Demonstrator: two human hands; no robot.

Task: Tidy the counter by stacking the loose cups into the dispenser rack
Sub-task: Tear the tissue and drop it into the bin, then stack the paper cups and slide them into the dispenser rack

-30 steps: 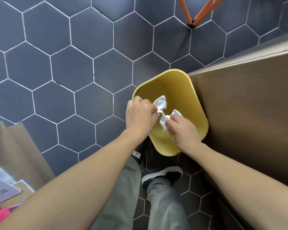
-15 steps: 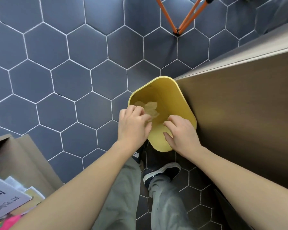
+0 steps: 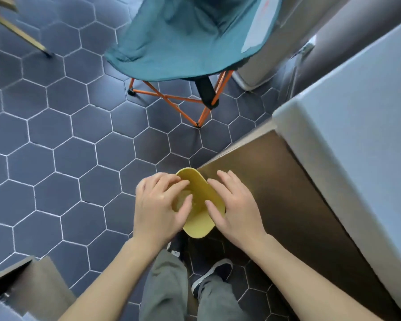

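A yellow waste bin (image 3: 200, 225) stands on the floor against the brown cabinet side. My left hand (image 3: 159, 205) hovers over its left rim, fingers spread and empty. Over the bin's right rim my right hand (image 3: 235, 206) is also empty with the fingers apart. Something pale (image 3: 182, 200) lies inside the bin, blurred and partly hidden by my left hand. No cups and no dispenser rack are in view.
A teal folding chair (image 3: 185, 38) on orange legs stands ahead on the dark hexagon-tiled floor (image 3: 67, 158). A pale counter top (image 3: 361, 126) above the brown cabinet (image 3: 287, 193) runs along the right. A cardboard box (image 3: 26, 288) is at the lower left. My legs and a shoe (image 3: 208, 279) are below.
One second ago both hands held crumpled white paper over the bin; it dropped inside and both hands are empty. The view has pulled back and up, revealing the chair and counter.
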